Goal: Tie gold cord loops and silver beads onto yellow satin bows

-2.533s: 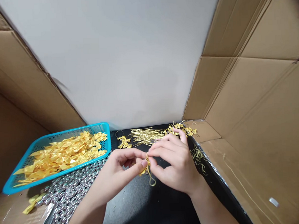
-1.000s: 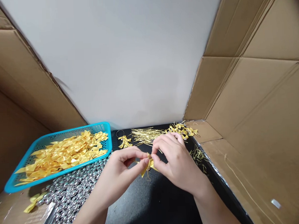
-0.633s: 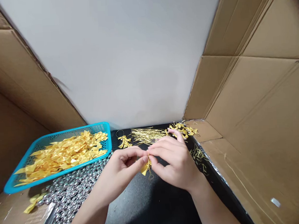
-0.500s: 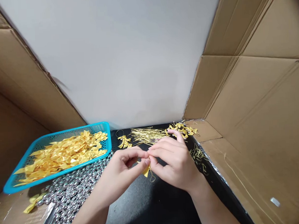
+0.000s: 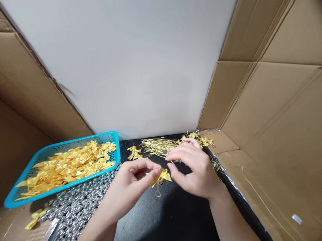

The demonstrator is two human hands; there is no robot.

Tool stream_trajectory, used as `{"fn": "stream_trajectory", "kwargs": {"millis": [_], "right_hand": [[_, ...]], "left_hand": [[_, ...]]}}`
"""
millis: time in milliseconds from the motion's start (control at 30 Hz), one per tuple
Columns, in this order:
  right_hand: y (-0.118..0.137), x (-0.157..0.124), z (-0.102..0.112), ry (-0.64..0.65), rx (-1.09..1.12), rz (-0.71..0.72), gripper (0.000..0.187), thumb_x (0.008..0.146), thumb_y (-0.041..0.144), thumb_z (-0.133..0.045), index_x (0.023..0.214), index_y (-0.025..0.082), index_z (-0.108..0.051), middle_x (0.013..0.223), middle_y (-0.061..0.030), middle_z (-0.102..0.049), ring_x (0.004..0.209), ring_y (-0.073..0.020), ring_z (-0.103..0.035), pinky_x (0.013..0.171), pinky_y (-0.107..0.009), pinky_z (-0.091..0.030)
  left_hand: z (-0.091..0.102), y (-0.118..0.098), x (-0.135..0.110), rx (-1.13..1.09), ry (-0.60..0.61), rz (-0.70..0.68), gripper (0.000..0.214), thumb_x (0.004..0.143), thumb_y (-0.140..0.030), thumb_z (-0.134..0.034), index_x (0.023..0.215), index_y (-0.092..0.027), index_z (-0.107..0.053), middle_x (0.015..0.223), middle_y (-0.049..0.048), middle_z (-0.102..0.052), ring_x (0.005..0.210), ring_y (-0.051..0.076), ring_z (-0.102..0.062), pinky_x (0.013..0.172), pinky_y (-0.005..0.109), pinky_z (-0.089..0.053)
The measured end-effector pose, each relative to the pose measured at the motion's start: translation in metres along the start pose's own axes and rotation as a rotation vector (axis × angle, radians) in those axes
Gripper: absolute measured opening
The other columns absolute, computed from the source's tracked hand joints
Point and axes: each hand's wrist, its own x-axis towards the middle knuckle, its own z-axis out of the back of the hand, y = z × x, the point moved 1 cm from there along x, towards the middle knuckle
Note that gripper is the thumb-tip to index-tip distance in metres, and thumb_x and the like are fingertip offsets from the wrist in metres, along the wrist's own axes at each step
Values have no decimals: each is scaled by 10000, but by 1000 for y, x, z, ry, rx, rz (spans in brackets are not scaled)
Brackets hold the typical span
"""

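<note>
left hand [image 5: 133, 180] pinching one yellow bow [image 5: 166, 175] over the desk [image 5: 144, 220].
thumb and forefinger are pressed on it, so i can't see its gripped end; one thin loop [image 5: 158, 194] dangles below, blurred. my right hand [image 5: 196, 172] is just beside it, thumb and forefinger apart, covering part of the far bow pile [image 5: 204, 141]. one blue basket [image 5: 118, 147] stands on my left, its ribbon bows [image 5: 77, 163] heaped too thickly to count, like the silver beads [image 5: 76, 206] near it; one loose bow [image 5: 35, 216] lies beyond them. both forearms [image 5: 101, 220] are cut off at the bottom.
</note>
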Motion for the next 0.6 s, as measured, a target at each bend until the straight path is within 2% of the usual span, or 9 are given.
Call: {"fn": "stream_trajectory", "kwargs": {"millis": [100,233,433,600], "right_hand": [[7,-1,-2,23,-10,17,83,828,122,-606,825,199,-635,784,15,-725,747,-145,-652,974,-397,-354],[8,-4,-10,71,-54,6,136,867,111,-570,788,185,-653,755,15,-723,733,-135,-648,997,-388,-338],[-18,-5,-37,180,-210,-35,183,894,124,-543,751,178,-641,732,-4,-711,739,-161,-635,1001,-399,-329],[-30,-8,-56,189,-350,14,197,920,112,-498,779,165,-625,744,-30,-694,752,-185,-614,964,-398,-342]], "left_hand": [[0,1,0,-5,3,-18,247,813,-388,-636,708,-173,-699,707,25,-677,663,157,-553,608,241,-424],[-1,5,2,7,-30,-22,246,795,-379,-647,687,-164,-701,665,14,-656,620,146,-529,570,232,-396],[-3,24,27,-64,-71,48,214,731,-360,-684,680,-157,-727,693,29,-715,673,179,-599,633,253,-437],[-6,37,41,-142,-130,100,203,711,-346,-679,686,-156,-743,707,31,-735,710,193,-629,688,267,-467]]}}
